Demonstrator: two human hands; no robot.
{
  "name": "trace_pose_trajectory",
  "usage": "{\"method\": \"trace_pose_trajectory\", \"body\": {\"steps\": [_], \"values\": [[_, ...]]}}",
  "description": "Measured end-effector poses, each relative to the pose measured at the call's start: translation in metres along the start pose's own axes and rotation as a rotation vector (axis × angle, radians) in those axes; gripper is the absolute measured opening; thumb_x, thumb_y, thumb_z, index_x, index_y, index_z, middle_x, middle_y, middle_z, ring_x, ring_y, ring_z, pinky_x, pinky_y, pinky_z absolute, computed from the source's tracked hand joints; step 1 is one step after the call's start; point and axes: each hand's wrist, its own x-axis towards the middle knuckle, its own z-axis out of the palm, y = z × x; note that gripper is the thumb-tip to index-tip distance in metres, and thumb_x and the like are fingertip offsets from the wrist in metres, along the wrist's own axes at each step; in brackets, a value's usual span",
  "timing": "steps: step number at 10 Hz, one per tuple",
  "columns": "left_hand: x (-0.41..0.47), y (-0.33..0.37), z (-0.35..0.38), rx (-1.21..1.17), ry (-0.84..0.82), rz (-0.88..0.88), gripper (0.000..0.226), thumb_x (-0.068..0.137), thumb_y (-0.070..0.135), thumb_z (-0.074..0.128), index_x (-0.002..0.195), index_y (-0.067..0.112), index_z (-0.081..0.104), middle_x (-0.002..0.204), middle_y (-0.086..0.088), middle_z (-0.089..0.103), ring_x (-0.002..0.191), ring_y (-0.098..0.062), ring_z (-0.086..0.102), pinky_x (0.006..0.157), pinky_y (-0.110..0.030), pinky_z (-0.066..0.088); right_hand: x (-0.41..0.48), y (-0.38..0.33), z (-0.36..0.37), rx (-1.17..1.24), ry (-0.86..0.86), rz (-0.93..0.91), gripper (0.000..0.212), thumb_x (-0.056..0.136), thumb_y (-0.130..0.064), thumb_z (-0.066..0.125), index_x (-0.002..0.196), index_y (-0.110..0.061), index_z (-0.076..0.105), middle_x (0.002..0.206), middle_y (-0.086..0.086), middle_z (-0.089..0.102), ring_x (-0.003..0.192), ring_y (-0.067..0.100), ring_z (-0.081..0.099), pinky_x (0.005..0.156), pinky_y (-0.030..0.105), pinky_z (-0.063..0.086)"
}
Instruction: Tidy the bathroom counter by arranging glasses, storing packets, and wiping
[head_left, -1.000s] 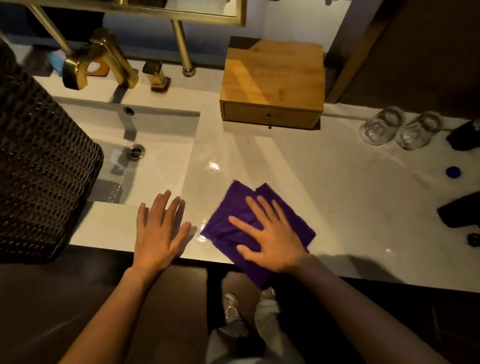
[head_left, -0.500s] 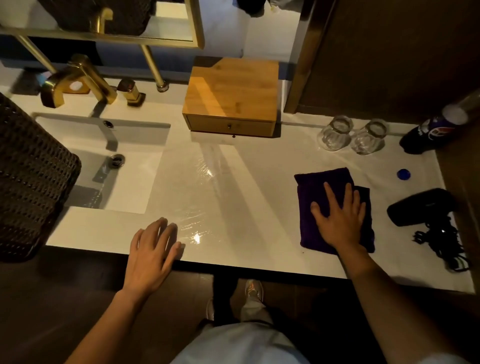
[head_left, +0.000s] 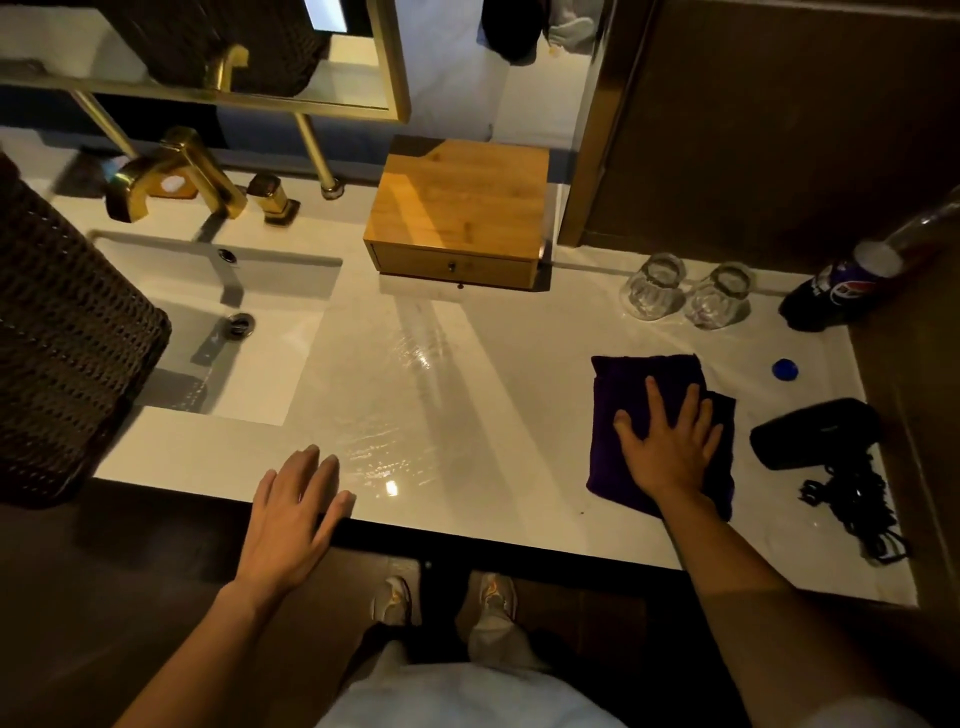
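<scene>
My right hand (head_left: 670, 441) presses flat on a folded purple cloth (head_left: 623, 384) lying on the right part of the white counter (head_left: 467, 364). My left hand (head_left: 291, 514) rests with spread fingers on the counter's front edge and holds nothing. Wet streaks shine on the counter between the two hands. Two clear glasses (head_left: 655, 287) (head_left: 719, 301) stand upside down side by side at the back right. A wooden box with a small drawer (head_left: 457, 208) sits against the back wall; the drawer is closed.
A sink (head_left: 228, 332) with a gold faucet (head_left: 171, 176) is at the left, beside a dark woven basket (head_left: 62, 338). A black hair dryer (head_left: 815, 431) with coiled cord, a blue cap (head_left: 785, 369) and a cola bottle (head_left: 831, 296) lie at the right.
My right hand has slid the purple cloth from the counter's front middle to the right side. The left hand has stayed at the front edge. A wet trail marks the wiped path.
</scene>
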Motion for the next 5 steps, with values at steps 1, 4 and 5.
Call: {"method": "trace_pose_trajectory", "body": {"steps": [1,4,5], "values": [[-0.001,-0.001,-0.006,-0.035,-0.006,0.02,0.06,0.099,0.056,0.025,0.146,0.025,0.041,0.156,-0.002,0.032,0.144,-0.022,0.032,0.12,-0.046,0.025,-0.001,0.0,-0.002,0.044,-0.018,0.009,0.074,0.092,-0.069,0.035,0.156,-0.041,0.01,0.166,0.013,-0.004,0.153,0.035,-0.004,0.122,0.056,-0.004],[-0.044,-0.024,0.003,-0.215,0.19,0.153,0.046,0.094,0.038,0.05,0.131,0.013,0.062,0.141,-0.006,0.051,0.129,-0.023,0.051,0.108,-0.044,0.041,-0.11,-0.028,0.014,0.472,0.302,0.023,0.05,0.094,-0.039,0.058,0.141,-0.023,0.049,0.156,0.007,0.031,0.142,0.03,0.032,0.115,0.045,0.029],[-0.067,-0.034,0.015,-0.281,0.194,0.101,0.044,0.091,0.036,0.051,0.124,0.013,0.067,0.132,-0.005,0.059,0.122,-0.019,0.055,0.102,-0.044,0.046,-0.164,-0.042,0.029,0.651,0.428,-0.074,0.027,0.089,-0.031,0.058,0.099,-0.009,0.071,0.104,0.006,0.065,0.089,0.02,0.064,0.078,0.018,0.048]]}}
